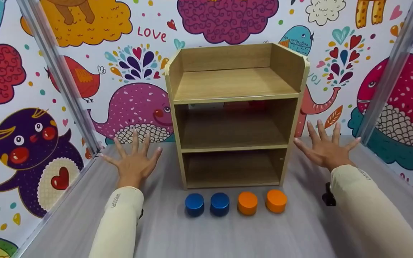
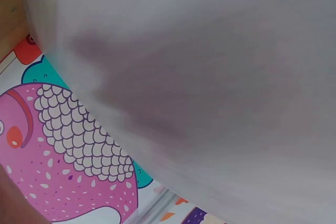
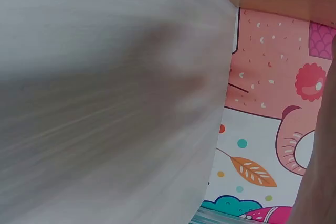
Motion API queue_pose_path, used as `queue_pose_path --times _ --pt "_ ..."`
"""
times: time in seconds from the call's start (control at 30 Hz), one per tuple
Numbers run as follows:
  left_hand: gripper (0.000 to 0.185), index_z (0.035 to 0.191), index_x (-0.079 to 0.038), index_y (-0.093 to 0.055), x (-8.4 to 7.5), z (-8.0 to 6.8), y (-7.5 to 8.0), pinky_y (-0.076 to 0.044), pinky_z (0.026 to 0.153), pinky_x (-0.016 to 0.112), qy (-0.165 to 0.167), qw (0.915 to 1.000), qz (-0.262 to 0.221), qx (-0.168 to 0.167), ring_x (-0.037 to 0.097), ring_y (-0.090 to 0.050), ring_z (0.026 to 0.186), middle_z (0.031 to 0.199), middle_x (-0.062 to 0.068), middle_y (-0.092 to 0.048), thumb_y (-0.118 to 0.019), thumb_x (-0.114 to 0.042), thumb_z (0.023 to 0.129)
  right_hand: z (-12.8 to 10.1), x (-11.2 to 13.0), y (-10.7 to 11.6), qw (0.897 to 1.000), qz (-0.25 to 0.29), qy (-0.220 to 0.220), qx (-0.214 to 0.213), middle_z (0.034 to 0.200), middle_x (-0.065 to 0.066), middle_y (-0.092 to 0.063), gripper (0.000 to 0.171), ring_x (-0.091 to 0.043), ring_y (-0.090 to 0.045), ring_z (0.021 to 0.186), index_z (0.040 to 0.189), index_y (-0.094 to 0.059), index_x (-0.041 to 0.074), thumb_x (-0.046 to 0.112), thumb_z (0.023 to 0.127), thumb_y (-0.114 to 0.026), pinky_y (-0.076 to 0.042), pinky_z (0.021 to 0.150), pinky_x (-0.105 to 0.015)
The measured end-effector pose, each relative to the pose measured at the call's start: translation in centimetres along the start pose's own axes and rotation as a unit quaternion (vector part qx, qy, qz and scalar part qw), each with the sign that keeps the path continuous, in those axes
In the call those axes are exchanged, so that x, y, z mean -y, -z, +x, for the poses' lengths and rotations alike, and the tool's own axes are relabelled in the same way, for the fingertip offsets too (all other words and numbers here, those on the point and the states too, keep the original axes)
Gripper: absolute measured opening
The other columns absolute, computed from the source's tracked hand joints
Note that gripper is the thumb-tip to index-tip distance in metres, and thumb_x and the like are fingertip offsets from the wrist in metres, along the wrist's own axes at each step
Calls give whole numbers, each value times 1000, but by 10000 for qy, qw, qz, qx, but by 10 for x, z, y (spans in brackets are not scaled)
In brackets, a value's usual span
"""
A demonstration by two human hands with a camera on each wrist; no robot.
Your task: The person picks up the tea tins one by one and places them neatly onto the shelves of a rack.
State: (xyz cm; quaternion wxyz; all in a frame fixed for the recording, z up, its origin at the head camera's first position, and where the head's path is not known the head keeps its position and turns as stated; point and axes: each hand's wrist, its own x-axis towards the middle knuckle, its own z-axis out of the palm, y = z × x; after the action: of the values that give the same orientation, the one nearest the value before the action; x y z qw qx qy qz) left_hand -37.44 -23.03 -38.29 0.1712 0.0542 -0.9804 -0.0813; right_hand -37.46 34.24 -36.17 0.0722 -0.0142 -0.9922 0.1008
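Observation:
My left hand [image 1: 134,166] is held out with its fingers spread, to the left of a wooden shelf [image 1: 233,147]. On the shelf's other side, my right hand [image 1: 326,150] is likewise spread, with nothing in it. Two blue round caps [image 1: 194,205] [image 1: 219,204] and two orange ones [image 1: 247,203] [image 1: 276,201] stand in a row in front of the shelf, between the forearms. Both wrist views show mostly the grey tabletop [image 2: 210,103] with a blurred hand shadow. A strip of the right hand [image 3: 317,166] shows at the edge of the right wrist view.
The shelf has a walled top and two compartments below, near the back wall [image 1: 206,21] with its cartoon animal print. Metal posts [image 1: 65,77] [image 1: 389,71] rise at the left and right corners. The grey table [image 1: 228,236] stretches toward me.

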Motion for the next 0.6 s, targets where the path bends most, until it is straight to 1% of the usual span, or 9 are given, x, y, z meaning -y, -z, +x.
queue_pose_path --times 0.13,0.23,0.33,0.43,0.53,0.6 --pt "84 163 -39 -6 1 -3 -2 32 90 79 -92 9998 -152 83 54 21 151 173 2 8 -19 -82 92 -2 -3 1 9996 267 -36 63 168 -21 13 101 -61 25 144 163 11 27 88 88 -22 28 88 -85" --pt "83 163 -39 -8 3 -5 -3 25 95 82 -141 9991 -357 205 53 12 153 173 3 2 -18 -81 93 -3 -4 2 9989 440 -59 114 168 -23 9 102 -63 18 145 162 12 27 88 88 -22 21 93 -88" --pt "81 164 -36 -10 6 -8 -5 16 101 85 -147 9975 -626 297 52 3 155 173 6 -4 -18 -79 95 -5 -5 4 9980 598 -129 154 168 -24 6 102 -63 10 147 162 14 28 88 88 -22 12 97 -88" --pt "80 164 -32 -14 8 -11 -4 5 105 86 -100 9958 -865 296 52 -9 154 172 9 -12 -17 -76 97 -7 -7 7 9959 850 -242 188 168 -26 3 102 -61 4 148 161 18 30 88 87 -22 4 100 -88" --pt "80 164 -26 -20 7 -13 -2 -6 110 84 -52 9939 -1071 255 53 -21 151 169 14 -22 -16 -73 100 -9 -7 11 9923 1168 -342 220 167 -29 1 102 -62 -4 148 159 22 31 88 87 -22 -7 104 -86" --pt "82 163 -21 -27 6 -16 -1 -11 112 82 -40 9925 -1201 237 52 -26 149 166 17 -28 -17 -72 100 -11 -7 13 9899 1341 -391 242 167 -30 -1 102 -62 -9 147 159 24 31 89 87 -22 -14 105 -84"
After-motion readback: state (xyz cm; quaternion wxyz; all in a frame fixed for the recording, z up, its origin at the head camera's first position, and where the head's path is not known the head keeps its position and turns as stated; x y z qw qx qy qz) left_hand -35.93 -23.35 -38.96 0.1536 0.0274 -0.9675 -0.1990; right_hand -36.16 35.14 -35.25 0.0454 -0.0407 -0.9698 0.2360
